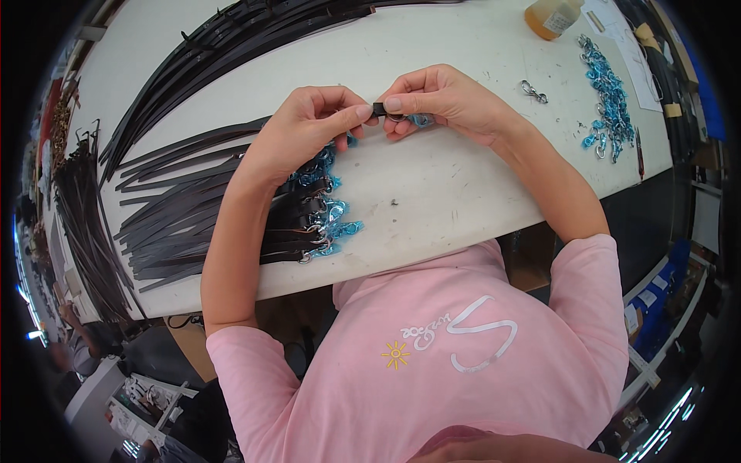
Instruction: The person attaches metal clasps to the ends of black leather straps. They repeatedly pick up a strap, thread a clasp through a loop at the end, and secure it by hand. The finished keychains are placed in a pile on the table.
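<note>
Over the middle of the white table (pixel 455 193), my two hands meet at the end of a dark strap (pixel 378 109). Fingertips of my left hand (pixel 305 127) pinch the strap from the left. My right hand (pixel 444 100) closes on the strap end beside a metal clasp in blue film (pixel 421 120), its ring partly covered by the fingers. By my left forearm lies a row of dark straps (pixel 185 212) with blue-wrapped clasps (pixel 333 220) on their right ends. Right of my right hand rests a bare metal clasp (pixel 534 92).
A heap of blue-wrapped clasps (pixel 610 92) lies at the right, beside a thin dark tool (pixel 639 154) and paper (pixel 637 65). A bottle of amber liquid (pixel 551 21) stands at the back. Long dark straps (pixel 185 69) cover the back left; more straps (pixel 89 224) hang over the left edge.
</note>
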Action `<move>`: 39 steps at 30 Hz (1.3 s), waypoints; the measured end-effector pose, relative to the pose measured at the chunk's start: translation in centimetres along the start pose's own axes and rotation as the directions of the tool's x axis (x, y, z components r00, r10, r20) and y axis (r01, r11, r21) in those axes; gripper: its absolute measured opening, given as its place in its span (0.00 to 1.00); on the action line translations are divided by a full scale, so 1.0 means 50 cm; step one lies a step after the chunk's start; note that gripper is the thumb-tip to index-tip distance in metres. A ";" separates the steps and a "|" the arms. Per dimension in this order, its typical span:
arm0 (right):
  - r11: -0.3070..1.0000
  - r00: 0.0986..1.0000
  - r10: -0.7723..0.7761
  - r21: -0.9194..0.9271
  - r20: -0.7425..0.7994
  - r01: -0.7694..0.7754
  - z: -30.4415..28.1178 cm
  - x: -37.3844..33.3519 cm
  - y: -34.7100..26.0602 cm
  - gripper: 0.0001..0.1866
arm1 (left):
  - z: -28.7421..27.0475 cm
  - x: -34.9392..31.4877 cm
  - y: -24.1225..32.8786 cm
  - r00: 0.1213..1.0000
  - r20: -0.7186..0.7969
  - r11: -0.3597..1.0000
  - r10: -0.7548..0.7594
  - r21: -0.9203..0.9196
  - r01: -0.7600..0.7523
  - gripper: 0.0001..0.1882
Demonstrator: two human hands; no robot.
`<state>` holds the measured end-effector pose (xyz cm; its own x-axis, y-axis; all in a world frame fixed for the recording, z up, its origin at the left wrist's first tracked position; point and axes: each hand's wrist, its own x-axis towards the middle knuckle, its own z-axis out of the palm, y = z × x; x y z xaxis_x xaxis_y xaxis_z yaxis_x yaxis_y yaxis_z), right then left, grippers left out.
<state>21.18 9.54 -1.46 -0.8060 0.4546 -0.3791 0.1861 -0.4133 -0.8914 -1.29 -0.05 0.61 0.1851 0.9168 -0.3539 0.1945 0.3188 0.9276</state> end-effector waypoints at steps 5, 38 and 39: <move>0.999 1.000 -0.009 -0.048 0.016 0.010 -0.004 0.005 0.005 0.13 | 0.017 0.005 -0.016 0.994 -0.063 0.994 0.084 0.072 -0.079 0.13; 0.997 0.999 -0.037 -0.065 -0.023 0.036 0.006 0.002 0.004 0.12 | 0.019 -0.004 -0.017 0.995 -0.087 0.997 0.051 0.059 -0.046 0.11; 0.997 0.999 -0.035 -0.064 -0.024 0.033 0.006 0.001 0.004 0.13 | 0.017 -0.005 -0.014 0.995 -0.084 0.998 0.048 0.051 -0.044 0.11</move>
<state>20.99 9.24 -1.57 -0.7982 0.4877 -0.3536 0.1949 -0.3463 -0.9177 -0.64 -0.70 -0.08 0.1129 0.9480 -0.2976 0.2353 0.2655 0.9350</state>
